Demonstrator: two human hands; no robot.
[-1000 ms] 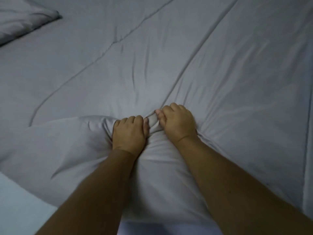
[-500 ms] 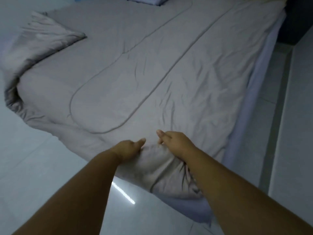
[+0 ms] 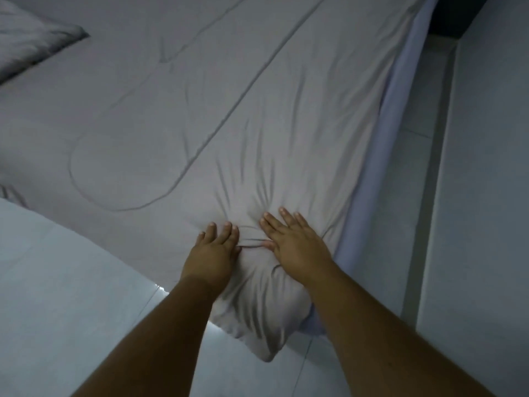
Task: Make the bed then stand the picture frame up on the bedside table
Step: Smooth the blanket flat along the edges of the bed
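A grey quilted blanket covers the bed, its near corner hanging over the foot of the mattress. My left hand lies flat on that corner, fingers spread and holding nothing. My right hand rests flat just to its right, palm down on the wrinkled cloth, also holding nothing. A folded-back flap of the blanket shows at the far left. A pale blue sheet runs along the bed's right side under the blanket. No picture frame or bedside table is in view.
Pale tiled floor lies at the lower left and along a narrow strip to the right of the bed. A light wall stands close on the right. A dark block sits at the top right corner.
Both hands have let go of the bunched blanket corner and now press flat on it with fingers spread. The view has dropped closer to the bed's foot corner.
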